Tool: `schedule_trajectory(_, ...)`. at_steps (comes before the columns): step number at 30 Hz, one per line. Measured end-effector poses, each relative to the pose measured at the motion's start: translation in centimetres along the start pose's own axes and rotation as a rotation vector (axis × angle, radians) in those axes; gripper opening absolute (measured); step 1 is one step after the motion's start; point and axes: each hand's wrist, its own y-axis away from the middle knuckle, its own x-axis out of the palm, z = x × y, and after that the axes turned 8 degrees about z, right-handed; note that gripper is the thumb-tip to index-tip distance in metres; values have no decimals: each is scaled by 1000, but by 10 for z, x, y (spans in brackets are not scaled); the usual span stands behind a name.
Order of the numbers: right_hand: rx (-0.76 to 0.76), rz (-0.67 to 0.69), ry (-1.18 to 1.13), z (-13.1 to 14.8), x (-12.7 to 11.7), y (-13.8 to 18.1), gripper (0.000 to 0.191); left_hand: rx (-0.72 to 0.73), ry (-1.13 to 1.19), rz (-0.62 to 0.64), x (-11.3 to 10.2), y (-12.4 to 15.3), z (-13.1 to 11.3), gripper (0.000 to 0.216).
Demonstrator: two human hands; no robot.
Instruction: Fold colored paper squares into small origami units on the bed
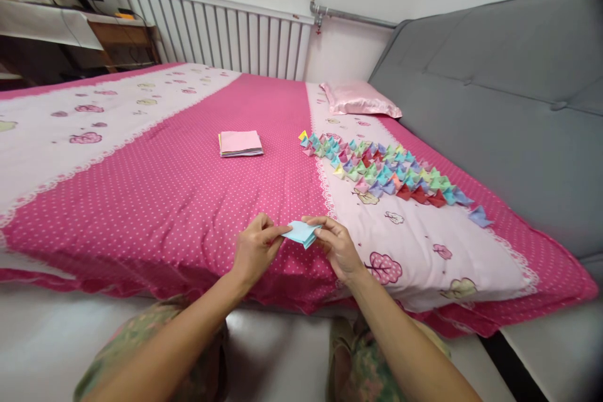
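The left hand [255, 245] and right hand [340, 250] both pinch the blue paper [299, 232]; the stack [240, 141] and the folded pieces [386, 173] lie beyond, on the bed [179, 201].

Folded paper [299, 232] between left hand [255, 243] and right hand [340, 250]: light blue. Paper stack [240, 141] beyond left hand: pink on top. Origami boats [387, 172] beyond right hand: red, teal, green, lilac, yellow, pink. Bedspread [188, 191] below hands: magenta, white dots; pale panels [419, 235], tree print.
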Motion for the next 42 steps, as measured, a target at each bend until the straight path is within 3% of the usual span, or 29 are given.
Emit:
schedule_trajectory(4, -18, -21, 61, -4, -1, -2, 10, 3, 92, 9, -1, -2, -2, 21)
schedule_trajectory(8, -56, -11, 109, -6, -2, -3, 11, -109, 268, 38, -1, -5, -5, 21)
schedule_trajectory(15, -103, -32, 217, -8, -6, -5, 16, -407, 934, 164, -2, -9, -18, 32)
schedule_trajectory(27, -124, -18, 339, -5, -3, -3, 15, -488, 907, 116, 0, -9, -12, 22)
schedule_trajectory(35, -80, -65, 247, -12, 2, -2, 16, -488, 893, 96, 1, -9, -10, 16)
schedule_trajectory(39, -99, -101, 168, -14, 4, -1, 27, -503, 982, 84, 2, -9, -11, 25)
schedule_trajectory(42, -75, -90, 158, -12, 4, 0, 39, -499, 1029, 79, 1, -9, -13, 47)
